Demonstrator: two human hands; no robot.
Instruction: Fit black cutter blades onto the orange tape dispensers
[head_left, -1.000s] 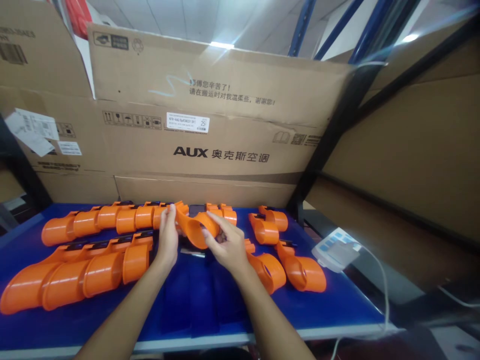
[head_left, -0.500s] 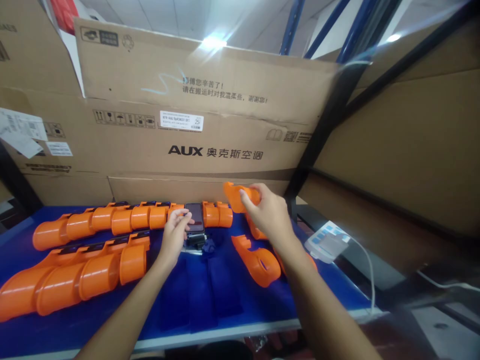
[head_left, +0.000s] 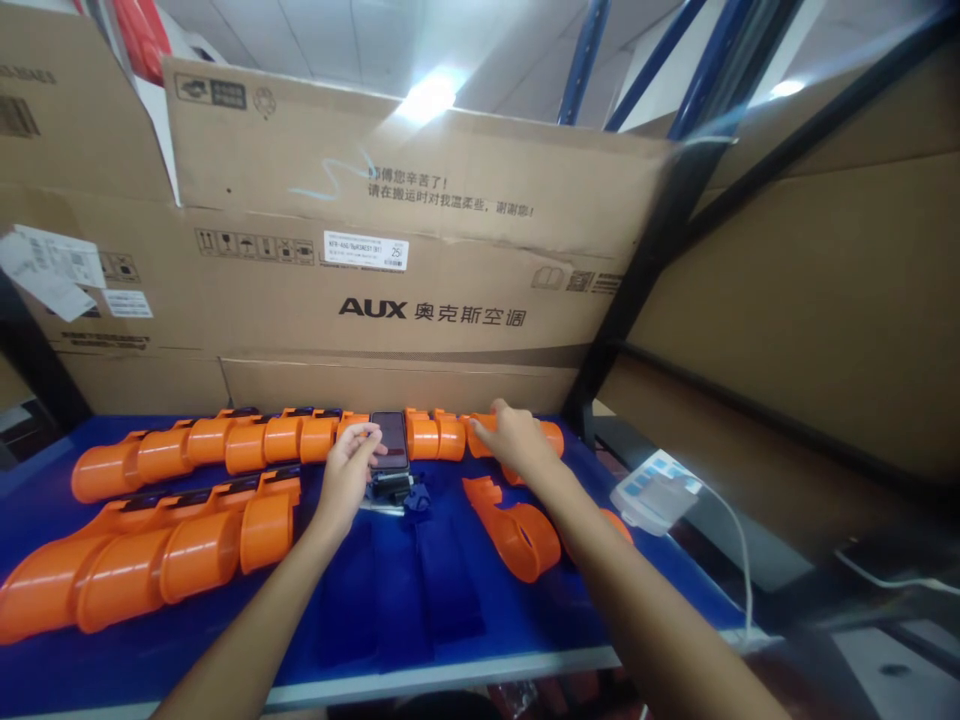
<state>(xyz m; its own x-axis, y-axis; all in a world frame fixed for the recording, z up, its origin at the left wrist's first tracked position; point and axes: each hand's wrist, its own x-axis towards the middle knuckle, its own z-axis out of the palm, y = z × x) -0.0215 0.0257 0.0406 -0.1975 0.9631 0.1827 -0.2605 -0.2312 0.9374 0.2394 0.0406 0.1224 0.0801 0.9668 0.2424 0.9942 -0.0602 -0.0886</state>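
My right hand (head_left: 517,440) grips an orange curved plastic piece (head_left: 481,443) at the back of the blue table, at the right end of the rear row. Thumb and fingers close around it, and the hand hides part of it. Close by lies another orange plastic piece (head_left: 525,540), a loop with a tail. My left hand (head_left: 351,462) hovers just left of a dark phone (head_left: 390,440), its thumb and fingers pinched together. Whether anything small is between them cannot be made out. Below the phone are small dark items (head_left: 416,497).
Rows of orange ring-shaped pieces (head_left: 199,545) cover the left side of the blue table (head_left: 285,620). Dark blue flat strips (head_left: 401,590) lie at front centre. A white device (head_left: 656,490) with a cable sits at the right edge. Cardboard (head_left: 435,270) stands behind.
My right hand has lowered the orange plastic piece from the air to the rear of the table, beside the row. My left hand has stayed almost still.
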